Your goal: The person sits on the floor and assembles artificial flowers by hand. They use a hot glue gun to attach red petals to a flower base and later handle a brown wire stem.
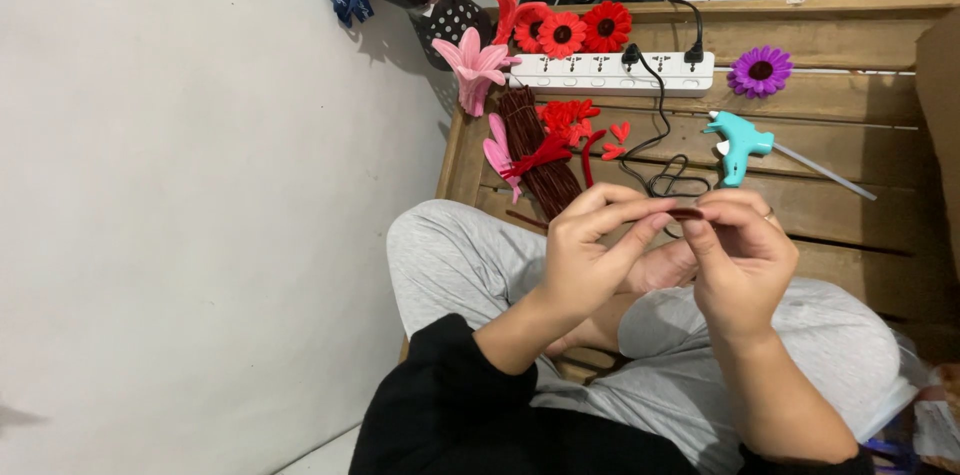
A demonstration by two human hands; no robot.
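Note:
My left hand (590,250) and my right hand (740,255) meet above my crossed legs in grey trousers. Between their fingertips they pinch a short dark brown-red stem piece (683,214), held roughly level. Just beyond the hands, on the wooden pallet (860,170), lies a bundle of dark brown stems (530,150) tied with a red band. A turquoise glue gun (740,143) with a clear glue stick rests on the pallet beyond my right hand.
A white power strip (610,75) with two black plugs lies at the pallet's back. Red fabric flowers (575,30), a pink lily (475,65), a purple flower (760,70) and small red petals (568,117) surround it. A white wall fills the left.

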